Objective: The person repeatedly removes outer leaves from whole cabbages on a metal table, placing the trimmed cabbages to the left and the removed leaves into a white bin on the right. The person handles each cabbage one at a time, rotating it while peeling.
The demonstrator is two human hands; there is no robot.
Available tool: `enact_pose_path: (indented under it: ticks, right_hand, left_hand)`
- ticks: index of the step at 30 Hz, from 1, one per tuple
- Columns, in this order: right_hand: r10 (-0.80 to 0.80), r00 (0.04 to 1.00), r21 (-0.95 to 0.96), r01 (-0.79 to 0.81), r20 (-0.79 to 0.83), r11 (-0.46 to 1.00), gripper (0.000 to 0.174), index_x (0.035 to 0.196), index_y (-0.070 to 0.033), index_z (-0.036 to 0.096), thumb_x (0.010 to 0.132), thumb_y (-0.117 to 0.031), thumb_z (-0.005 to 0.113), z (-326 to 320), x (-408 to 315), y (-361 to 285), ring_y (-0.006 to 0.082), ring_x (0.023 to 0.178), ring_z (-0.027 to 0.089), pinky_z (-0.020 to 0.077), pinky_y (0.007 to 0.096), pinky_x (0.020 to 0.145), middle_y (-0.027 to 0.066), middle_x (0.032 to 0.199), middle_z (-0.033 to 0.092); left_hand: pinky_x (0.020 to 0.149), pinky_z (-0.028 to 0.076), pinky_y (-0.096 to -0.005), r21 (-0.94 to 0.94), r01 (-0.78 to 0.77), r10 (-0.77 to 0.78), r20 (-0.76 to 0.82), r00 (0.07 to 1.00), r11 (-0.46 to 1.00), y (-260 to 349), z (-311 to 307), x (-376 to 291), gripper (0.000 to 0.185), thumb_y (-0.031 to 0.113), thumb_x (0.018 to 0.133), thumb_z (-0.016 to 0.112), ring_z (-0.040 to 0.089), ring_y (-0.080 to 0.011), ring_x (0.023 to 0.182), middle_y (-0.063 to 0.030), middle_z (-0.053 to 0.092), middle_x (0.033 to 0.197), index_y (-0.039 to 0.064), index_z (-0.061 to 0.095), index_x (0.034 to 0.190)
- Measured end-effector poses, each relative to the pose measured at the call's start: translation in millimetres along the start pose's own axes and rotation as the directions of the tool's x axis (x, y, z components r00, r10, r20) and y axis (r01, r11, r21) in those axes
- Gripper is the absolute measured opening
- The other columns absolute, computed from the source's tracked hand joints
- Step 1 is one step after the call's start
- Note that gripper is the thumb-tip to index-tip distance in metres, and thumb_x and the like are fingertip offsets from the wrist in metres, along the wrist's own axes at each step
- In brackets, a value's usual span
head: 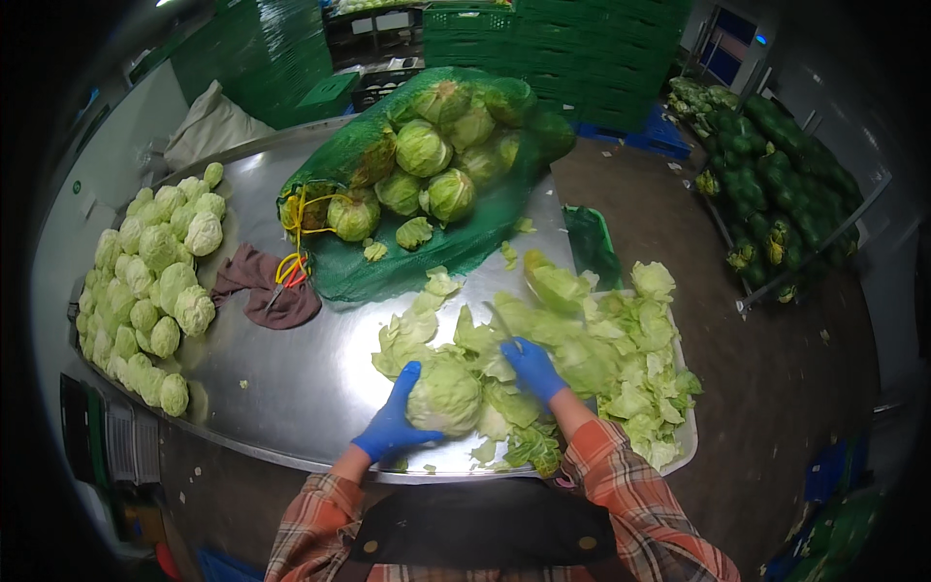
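Observation:
My left hand (396, 418), in a blue glove, cups the near left side of a pale green cabbage head (445, 393) on the steel table. To the right of that head, my gloved right hand (534, 369) grips a knife, whose thin, blurred blade (499, 320) points away to the upper left. Its handle is hidden in my fist. Loose cabbage leaves (567, 342) lie around and under the right hand and spread rightward into a heap.
A white bin (687, 436) at the table's right edge overflows with leaves. Trimmed cabbages (138, 291) crowd the left end. A green mesh sack (436, 145) holds more heads. Orange-handled scissors (287, 276) rest on a brown cloth (262, 291). Cabbage-filled sacks (771, 189) stand far right.

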State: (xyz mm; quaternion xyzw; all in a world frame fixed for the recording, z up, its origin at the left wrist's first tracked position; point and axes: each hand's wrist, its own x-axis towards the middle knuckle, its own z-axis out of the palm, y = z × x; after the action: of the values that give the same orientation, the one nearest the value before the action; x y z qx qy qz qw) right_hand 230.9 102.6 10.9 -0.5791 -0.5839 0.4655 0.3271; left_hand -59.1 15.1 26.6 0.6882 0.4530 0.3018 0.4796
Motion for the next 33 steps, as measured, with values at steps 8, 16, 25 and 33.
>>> enact_pose_path:
  ticks: [8, 16, 25, 33]
  right_hand:
    - [-0.223, 0.969, -0.381, 0.167, -0.109, 0.91, 0.084, 0.145, -0.008, 0.028, 0.08, -0.038, 0.072, 1, -35, -51, 0.0315, 0.122, 0.049, 0.0424, 0.0372, 0.098, 0.0209, 0.137, 0.044]
    - [-0.226, 0.963, -0.041, 0.235, 0.148, 0.971, 0.052, 0.125, -0.008, 0.057, 0.083, -0.037, 0.069, 36, -50, -45, 0.0319, 0.103, 0.062, 0.0507, 0.036, 0.084, 0.0177, 0.114, 0.062]
    - [-0.217, 0.976, -0.146, 0.211, -0.029, 0.967, 0.026, 0.098, -0.002, 0.069, 0.086, -0.025, 0.065, 31, -8, 0, 0.0211, 0.078, 0.066, 0.0511, 0.032, 0.071, 0.0134, 0.09, 0.07]
    - [-0.01, 0.932, 0.078, -0.02, 0.361, 0.997, 0.071, 0.137, -0.006, 0.046, 0.078, -0.031, 0.077, 15, -45, -37, 0.0219, 0.118, 0.053, 0.0421, 0.0326, 0.098, 0.0155, 0.128, 0.055]
  left_hand:
    - [0.111, 0.025, -0.0442, 0.18, 0.037, 0.027, -0.341, 0.94, 0.983, 12, 42, 3, 0.113, 0.041, 0.062, 0.086, 0.027, -0.0375, 0.136, -0.0252, 0.025, 0.147, 0.003, 0.021, 0.147]
    - [0.108, 0.03, -0.0463, 0.372, 0.095, 0.05, -0.364, 0.93, 0.923, 36, 59, 16, 0.118, 0.043, 0.055, 0.088, 0.03, -0.0409, 0.135, -0.0224, 0.033, 0.145, 0.005, 0.024, 0.146]
    - [0.111, 0.027, -0.0445, 0.312, -0.011, 0.073, -0.187, 0.98, 0.95, 27, 36, 16, 0.11, 0.038, 0.061, 0.086, 0.024, -0.0379, 0.138, -0.0235, 0.026, 0.148, 0.006, 0.025, 0.146]
    - [0.113, 0.024, -0.0376, -0.278, 0.121, -0.148, -0.08, 0.986, 0.953, 9, 6, 15, 0.113, 0.028, 0.062, 0.088, 0.024, -0.0277, 0.139, -0.0165, 0.024, 0.149, 0.007, 0.017, 0.148]
